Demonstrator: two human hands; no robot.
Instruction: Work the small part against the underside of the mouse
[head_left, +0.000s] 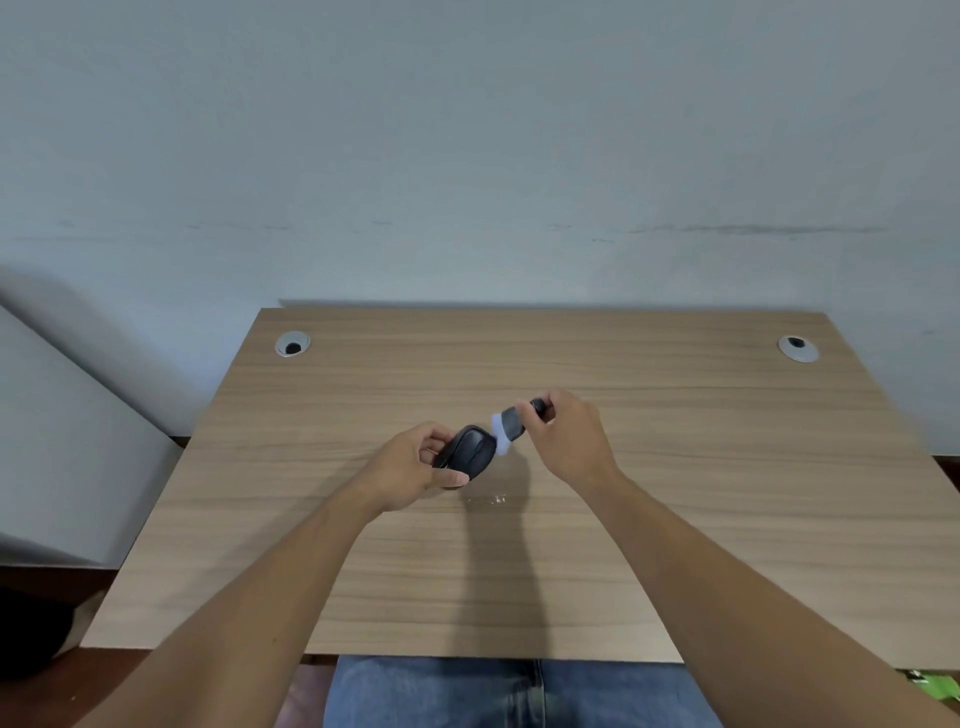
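My left hand (410, 467) grips a black computer mouse (470, 453) and holds it tilted a little above the wooden desk (675, 493). My right hand (569, 439) pinches the dark handle of a small brush (511, 423). The brush's pale bristles touch the right end of the mouse. Both hands hover over the middle of the desk, close together. A few small pale crumbs (496, 500) lie on the desk just below the mouse.
Two round cable grommets sit in the desk's far corners, the left grommet (293, 344) and the right grommet (797, 347). A pale wall rises behind the desk. My jeans-clad legs (519, 693) show under the near edge. A dark object (26, 639) lies on the floor at left.
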